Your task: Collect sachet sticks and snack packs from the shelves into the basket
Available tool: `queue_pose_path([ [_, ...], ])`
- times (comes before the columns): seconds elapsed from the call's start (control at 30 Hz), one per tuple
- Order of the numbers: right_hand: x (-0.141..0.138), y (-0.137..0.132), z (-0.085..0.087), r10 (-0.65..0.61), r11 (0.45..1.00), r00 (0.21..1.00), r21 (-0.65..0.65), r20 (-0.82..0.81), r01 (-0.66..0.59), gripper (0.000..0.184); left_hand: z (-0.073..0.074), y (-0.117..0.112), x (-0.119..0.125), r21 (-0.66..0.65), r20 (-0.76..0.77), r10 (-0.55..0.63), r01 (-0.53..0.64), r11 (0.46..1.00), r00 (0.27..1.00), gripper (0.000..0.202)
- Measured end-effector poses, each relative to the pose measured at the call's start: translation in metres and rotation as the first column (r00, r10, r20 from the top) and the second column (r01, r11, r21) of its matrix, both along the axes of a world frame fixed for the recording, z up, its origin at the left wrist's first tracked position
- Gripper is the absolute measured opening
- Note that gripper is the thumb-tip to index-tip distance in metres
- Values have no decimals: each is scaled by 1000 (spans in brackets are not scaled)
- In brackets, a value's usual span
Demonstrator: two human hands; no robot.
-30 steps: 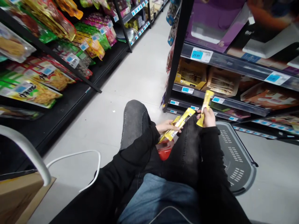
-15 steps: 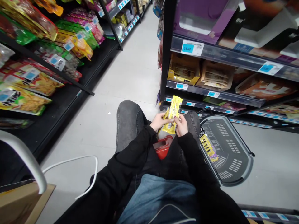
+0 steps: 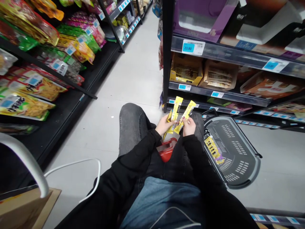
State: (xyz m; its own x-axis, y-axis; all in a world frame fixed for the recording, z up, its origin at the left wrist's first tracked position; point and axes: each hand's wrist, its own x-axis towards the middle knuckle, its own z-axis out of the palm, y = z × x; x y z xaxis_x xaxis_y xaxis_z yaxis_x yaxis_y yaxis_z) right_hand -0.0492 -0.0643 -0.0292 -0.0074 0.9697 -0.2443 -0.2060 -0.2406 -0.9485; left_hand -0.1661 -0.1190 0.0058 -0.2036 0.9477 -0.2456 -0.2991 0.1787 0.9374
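Left grip (image 3: 164,125), right grip (image 3: 189,127) clamp yellow packets (image 3: 176,107); basket rim (image 3: 256,168) beside knee (image 3: 199,122); aisle (image 3: 133,76) open.

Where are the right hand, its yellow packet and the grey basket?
Right hand (image 3: 189,128): head view, middle of the hand.
Yellow packet (image 3: 188,111): head view, upper half.
Grey basket (image 3: 233,156): head view, bare inner surface.

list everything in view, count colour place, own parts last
Held packets: at least two, yellow, centre
Plastic thing: one, red, lower centre
Basket: one, grey, right
Basket packets: several, mostly yellow, inside
Shelves: several, black, both sides
Snack bags: many, mixed, left
Display boxes: several, mixed, right
Price tags: many, blue-white, shelf edges
Cardboard box: one, brown, lower left
Curved pieces: two, white, left
Left grip: one, black-sleeved, on packets
Right grip: one, black-sleeved, on packet
Legs: two, dark grey, centre
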Motion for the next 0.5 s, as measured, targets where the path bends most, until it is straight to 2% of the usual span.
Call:
queue_pose_path([
  [0.13, 0, 0, -2, -118, 993, 993, -13, 13, 118, 36, -1, 0, 5, 0, -109, -34, 34, 999, 993, 55],
  [0.23, -1, -1, 1, -118, 993, 993, -22, 7, 118, 35, 3, 1, 6, -77, -131, -49, 39, 996, 990, 60],
  [0.3, -2, -2, 4, -57, 998, 998, -23, -41, 56, 37, 6, 2, 5, -107, -121, -34, 21, 994, 992, 59],
  [0.37, -2, -3, 7, 56, 998, 996, -35, -75, -58, 42, 9, 3, 2, -115, -120, -7, -7, 993, 993, 58],
  [0.43, -2, -2, 10, 170, 983, 983, -60, -70, -174, 45, 11, 3, -2, -119, -124, 16, -31, 992, 992, 56],
  [0.5, -1, -2, 13, 225, 971, 973, -72, -43, -228, 44, 13, 3, -4, -114, -108, 26, -39, 993, 994, 54],
])
